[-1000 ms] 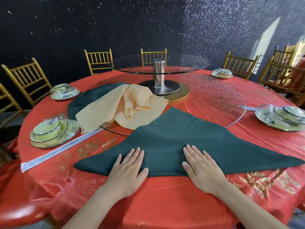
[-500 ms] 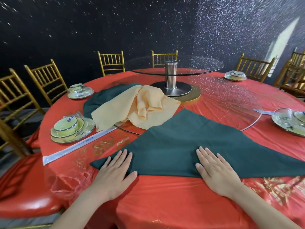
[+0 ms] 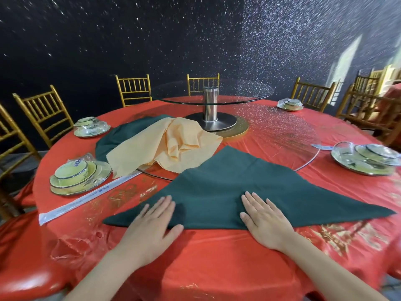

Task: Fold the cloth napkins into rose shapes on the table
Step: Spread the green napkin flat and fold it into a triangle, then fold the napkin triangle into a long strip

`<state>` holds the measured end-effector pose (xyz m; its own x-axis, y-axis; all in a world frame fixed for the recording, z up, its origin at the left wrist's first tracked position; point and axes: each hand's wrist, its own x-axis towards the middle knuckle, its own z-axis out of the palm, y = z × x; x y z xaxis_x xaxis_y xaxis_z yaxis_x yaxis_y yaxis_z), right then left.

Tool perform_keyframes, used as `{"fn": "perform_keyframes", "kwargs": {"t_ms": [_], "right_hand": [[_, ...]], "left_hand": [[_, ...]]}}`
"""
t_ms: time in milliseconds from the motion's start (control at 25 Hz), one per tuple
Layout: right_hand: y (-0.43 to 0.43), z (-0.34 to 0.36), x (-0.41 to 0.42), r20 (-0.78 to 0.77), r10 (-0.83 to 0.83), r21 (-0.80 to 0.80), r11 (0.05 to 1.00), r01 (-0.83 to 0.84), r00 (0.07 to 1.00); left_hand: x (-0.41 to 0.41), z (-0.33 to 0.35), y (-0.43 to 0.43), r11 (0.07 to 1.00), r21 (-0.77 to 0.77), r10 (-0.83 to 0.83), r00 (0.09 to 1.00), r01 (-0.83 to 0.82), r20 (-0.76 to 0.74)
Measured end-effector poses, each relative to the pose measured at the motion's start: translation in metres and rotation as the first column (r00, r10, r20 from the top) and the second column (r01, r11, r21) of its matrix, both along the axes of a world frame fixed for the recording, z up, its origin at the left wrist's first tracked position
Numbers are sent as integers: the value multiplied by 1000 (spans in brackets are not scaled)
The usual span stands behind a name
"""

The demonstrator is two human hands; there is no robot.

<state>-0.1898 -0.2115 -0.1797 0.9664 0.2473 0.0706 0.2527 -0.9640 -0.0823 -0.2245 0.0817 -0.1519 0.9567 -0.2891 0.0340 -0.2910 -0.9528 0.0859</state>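
Observation:
A dark green napkin lies folded into a wide triangle on the red tablecloth, its long edge toward me and its tip pointing at the table's middle. My left hand lies flat, fingers straight, on the napkin's left part near the long edge. My right hand lies flat with fingers spread on the napkin right of centre. A crumpled peach napkin rests behind, over another dark green napkin.
A two-tier glass turntable on a steel post stands mid-table. Wrapped dish sets sit at the left, far left, far right and right. A wrapped chopstick sleeve lies left. Gold chairs ring the table.
My left hand has slid left along the napkin's long edge, away from the right hand, which has stayed flat on the cloth. The camera view has shifted.

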Motion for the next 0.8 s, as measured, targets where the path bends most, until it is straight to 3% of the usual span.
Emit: {"fn": "perform_keyframes", "kwargs": {"t_ms": [120,280,400,480,560,680,800], "right_hand": [[-1,1,1,-14,26,35,999,-25,1000],[-25,12,-6,-56,125,257,960,-106,991],[-59,17,-15,90,195,154,966,-207,977],[-79,12,-18,324,245,57,959,-277,914],[-86,12,-20,441,297,-27,948,-318,847],[-80,12,-24,446,346,-46,930,-365,825],[-80,11,-31,393,270,81,942,-325,879]], "left_hand": [[0,3,-46,979,-64,-192,980,194,44],[9,4,-55,973,-47,-223,974,225,36],[16,5,-50,964,-88,-250,968,251,25],[19,4,-46,956,-101,-273,962,274,31],[21,3,-47,945,-137,-289,955,296,69],[17,3,-46,950,-131,-269,955,284,122],[8,4,-46,957,-146,-237,965,251,109]]}}
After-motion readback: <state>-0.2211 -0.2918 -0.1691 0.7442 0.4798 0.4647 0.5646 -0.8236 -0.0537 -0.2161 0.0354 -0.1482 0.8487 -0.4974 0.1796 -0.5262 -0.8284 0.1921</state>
